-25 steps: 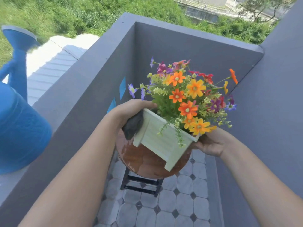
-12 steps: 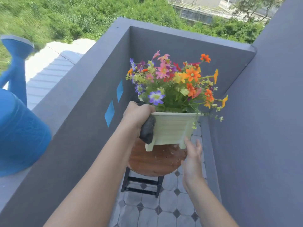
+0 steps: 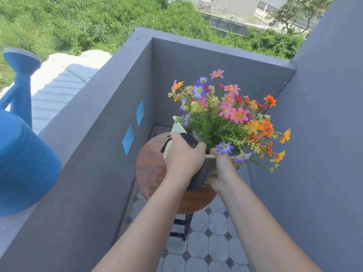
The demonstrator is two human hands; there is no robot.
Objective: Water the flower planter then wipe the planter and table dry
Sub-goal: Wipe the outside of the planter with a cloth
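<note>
Head view: the planter point(image 3: 177, 127) is tilted over the round desk's point(image 3: 151, 169) right edge, its flowers point(image 3: 231, 114) leaning right; whether it touches the wet wood I cannot tell. The left grip point(image 3: 184, 160) clutches a dark cloth point(image 3: 198, 177) and presses it against the planter's near side. The right grip point(image 3: 222, 169), just beside it, grasps the planter's near rim from below. A blue can point(image 3: 23, 158) stands on the wall point(image 3: 94, 154) at left, well apart from the desk.

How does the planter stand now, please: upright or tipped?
Tipped: left hand and right hand hold the planter, flowers leaning right.
</note>
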